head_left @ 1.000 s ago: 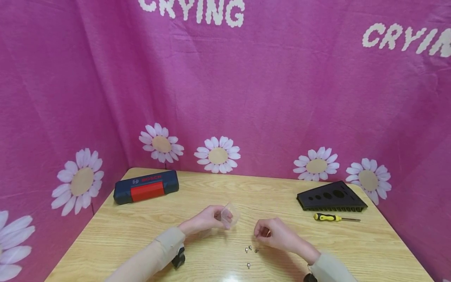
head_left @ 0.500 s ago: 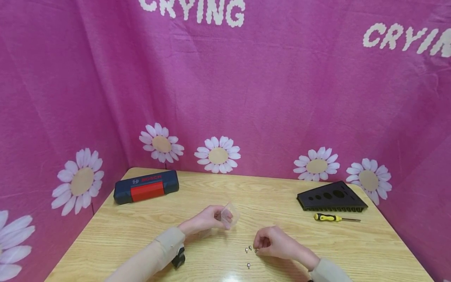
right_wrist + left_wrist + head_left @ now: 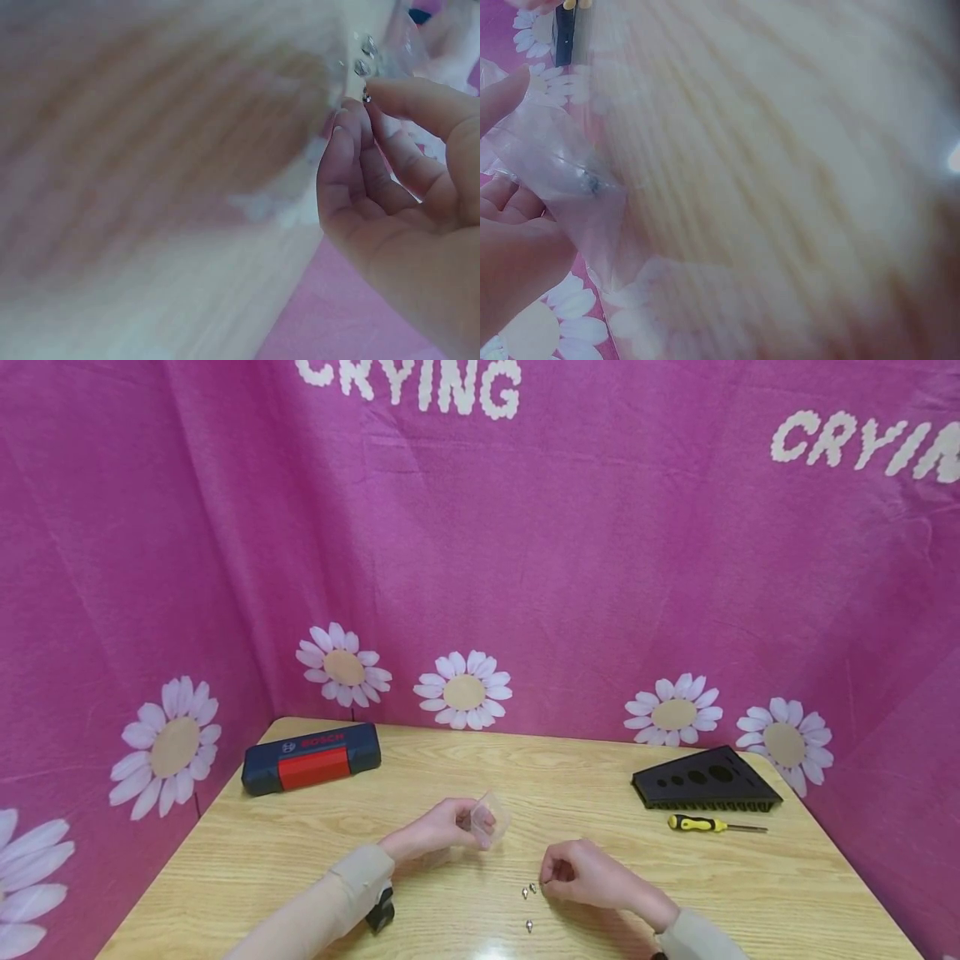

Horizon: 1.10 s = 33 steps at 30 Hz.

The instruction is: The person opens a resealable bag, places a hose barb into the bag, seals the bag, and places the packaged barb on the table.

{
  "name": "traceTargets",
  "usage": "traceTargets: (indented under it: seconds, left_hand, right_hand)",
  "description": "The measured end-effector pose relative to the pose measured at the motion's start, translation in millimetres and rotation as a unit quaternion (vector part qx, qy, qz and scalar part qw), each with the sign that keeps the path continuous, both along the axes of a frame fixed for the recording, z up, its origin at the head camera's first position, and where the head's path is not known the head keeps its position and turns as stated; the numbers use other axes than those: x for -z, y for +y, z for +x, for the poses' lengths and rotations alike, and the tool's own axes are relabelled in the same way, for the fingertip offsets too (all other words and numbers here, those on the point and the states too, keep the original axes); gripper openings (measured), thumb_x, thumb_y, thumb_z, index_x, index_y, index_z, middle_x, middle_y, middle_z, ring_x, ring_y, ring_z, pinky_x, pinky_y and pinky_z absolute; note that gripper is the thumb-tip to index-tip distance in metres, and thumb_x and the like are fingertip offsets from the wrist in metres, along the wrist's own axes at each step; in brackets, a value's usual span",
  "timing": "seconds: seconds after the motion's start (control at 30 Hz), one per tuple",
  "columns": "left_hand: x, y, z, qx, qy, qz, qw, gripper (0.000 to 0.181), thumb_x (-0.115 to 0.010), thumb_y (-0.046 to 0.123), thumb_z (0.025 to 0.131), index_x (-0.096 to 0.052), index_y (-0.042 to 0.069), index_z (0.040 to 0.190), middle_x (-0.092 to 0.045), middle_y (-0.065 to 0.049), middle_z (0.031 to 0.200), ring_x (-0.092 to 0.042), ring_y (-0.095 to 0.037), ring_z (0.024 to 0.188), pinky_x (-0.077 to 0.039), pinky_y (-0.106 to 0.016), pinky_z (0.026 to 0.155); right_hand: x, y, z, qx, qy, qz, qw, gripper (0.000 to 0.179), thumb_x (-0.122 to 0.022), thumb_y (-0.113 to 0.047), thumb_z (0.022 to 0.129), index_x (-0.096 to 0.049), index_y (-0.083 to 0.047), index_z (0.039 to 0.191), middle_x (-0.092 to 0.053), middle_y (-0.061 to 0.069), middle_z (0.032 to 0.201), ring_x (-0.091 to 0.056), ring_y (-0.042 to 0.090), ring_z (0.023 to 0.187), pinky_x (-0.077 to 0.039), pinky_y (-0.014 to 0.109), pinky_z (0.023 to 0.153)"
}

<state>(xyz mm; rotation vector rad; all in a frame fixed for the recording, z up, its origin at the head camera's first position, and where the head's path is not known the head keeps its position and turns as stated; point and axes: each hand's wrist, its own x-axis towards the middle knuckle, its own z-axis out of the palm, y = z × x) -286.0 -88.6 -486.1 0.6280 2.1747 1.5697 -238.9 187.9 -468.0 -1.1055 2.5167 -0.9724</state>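
Note:
My left hand holds a clear plastic bag a little above the table, its mouth facing right. In the left wrist view a small dark speck shows in the bag, too blurred to name. The right hand is low over the table to the right of the bag. Between its thumb and fingertips it pinches a small silvery screw, mostly hidden by the fingers. Two similar screws lie just left of those fingertips, and a third screw lies nearer the front.
A dark blue and red Bosch case lies at the back left of the wooden table. At the back right sits a black holed rack, with a yellow-black screwdriver in front. A pink flowered cloth hangs behind.
The right hand has come down to the table and taken one small screw from beside the others. My left hand and the bag have stayed in place.

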Motion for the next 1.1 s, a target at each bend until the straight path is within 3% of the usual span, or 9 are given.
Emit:
traceTargets:
  seconds: [0.1,0.3,0.53,0.73,0.97,1.1]
  left_hand:
    - [0.4,-0.3,-0.4,-0.002,-0.001,-0.001,1.0,0.028,-0.075,0.004,0.084,-0.064,-0.003,0.109,-0.069,-0.015,0.11,-0.061,-0.008,0.094,-0.05,-0.022,0.085]
    - [0.5,0.1,-1.5,-0.011,0.003,-0.017,0.9998,0.028,-0.076,0.008,0.083,-0.066,0.002,0.108,-0.07,-0.009,0.107,-0.06,-0.01,0.096,-0.048,-0.028,0.092]
    - [1.9,0.3,-2.2,-0.006,0.004,-0.015,0.9999,0.028,-0.076,0.008,0.084,-0.066,0.001,0.109,-0.07,-0.009,0.107,-0.06,-0.01,0.096,-0.048,-0.028,0.091]
    - [1.7,0.0,-1.8,0.0,0.0,-0.006,1.0,0.027,-0.075,0.006,0.085,-0.065,0.0,0.11,-0.069,-0.01,0.109,-0.061,-0.009,0.096,-0.05,-0.026,0.089]
    - [-1.2,-0.9,0.1,0.007,0.013,-0.019,0.9997,0.027,-0.074,0.01,0.087,-0.066,0.002,0.111,-0.07,-0.011,0.111,-0.06,-0.01,0.099,-0.047,-0.032,0.095]
    - [-2.8,-2.1,0.3,0.014,0.017,-0.026,0.9994,0.026,-0.072,0.012,0.089,-0.066,0.003,0.112,-0.068,-0.008,0.112,-0.056,-0.01,0.1,-0.045,-0.033,0.096]
  right_hand:
    - [-4.5,-0.7,-6.7,0.016,-0.005,-0.005,0.9998,0.006,-0.068,-0.004,0.089,-0.064,-0.008,0.086,-0.068,0.0,0.079,-0.052,-0.006,0.069,-0.049,0.016,0.063]
    - [-21.2,-5.8,-21.0,0.041,0.032,-0.01,0.9986,0.007,-0.068,-0.005,0.089,-0.063,-0.01,0.086,-0.067,-0.001,0.078,-0.055,-0.004,0.071,-0.052,0.018,0.066]
    - [-38.0,-20.7,-37.1,0.06,0.065,-0.025,0.9958,0.008,-0.068,-0.003,0.088,-0.063,-0.009,0.086,-0.067,0.0,0.079,-0.057,-0.002,0.073,-0.053,0.02,0.067]
    - [-48.8,-41.0,-45.2,0.059,0.078,-0.032,0.9947,0.007,-0.069,-0.005,0.087,-0.065,-0.01,0.087,-0.068,0.0,0.079,-0.058,-0.001,0.073,-0.052,0.019,0.067]
    - [-53.5,-61.5,-49.4,0.036,0.114,-0.026,0.9925,0.006,-0.069,-0.003,0.086,-0.066,-0.007,0.087,-0.069,0.001,0.078,-0.059,-0.001,0.073,-0.053,0.017,0.067]
    - [-52.8,-69.0,-50.0,0.025,0.098,-0.027,0.9945,0.005,-0.068,-0.002,0.087,-0.066,-0.005,0.09,-0.071,0.003,0.081,-0.06,-0.001,0.074,-0.053,0.017,0.069]
